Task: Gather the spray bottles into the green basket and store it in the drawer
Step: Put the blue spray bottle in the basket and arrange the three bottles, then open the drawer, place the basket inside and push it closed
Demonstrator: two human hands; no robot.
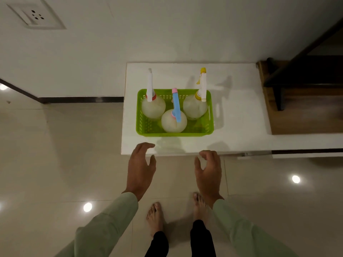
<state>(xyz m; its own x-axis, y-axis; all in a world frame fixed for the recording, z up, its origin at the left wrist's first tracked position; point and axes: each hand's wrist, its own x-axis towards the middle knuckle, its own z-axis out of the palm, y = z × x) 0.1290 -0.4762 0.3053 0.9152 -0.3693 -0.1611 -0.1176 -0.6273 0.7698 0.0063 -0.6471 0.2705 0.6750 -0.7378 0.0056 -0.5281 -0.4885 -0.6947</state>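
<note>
The green basket (146,127) stands on a white cabinet top (232,117). Three translucent spray bottles stand upright inside it: one with a white and red head (153,108) at the left, one with a blue and pink head (173,122) at the front middle, one with a white and yellow head (194,107) at the right. My left hand (141,167) hovers at the cabinet's front edge, below the basket's left corner, fingers spread and empty. My right hand (208,170) hovers below the basket's right side, also spread and empty. Neither hand touches the basket.
A white wall with an electrical socket (35,16) rises behind the cabinet. A dark wooden frame and shelf (297,89) adjoin the cabinet on the right. Glossy beige floor tiles (65,164) surround my bare feet (155,217). No drawer front is visible from here.
</note>
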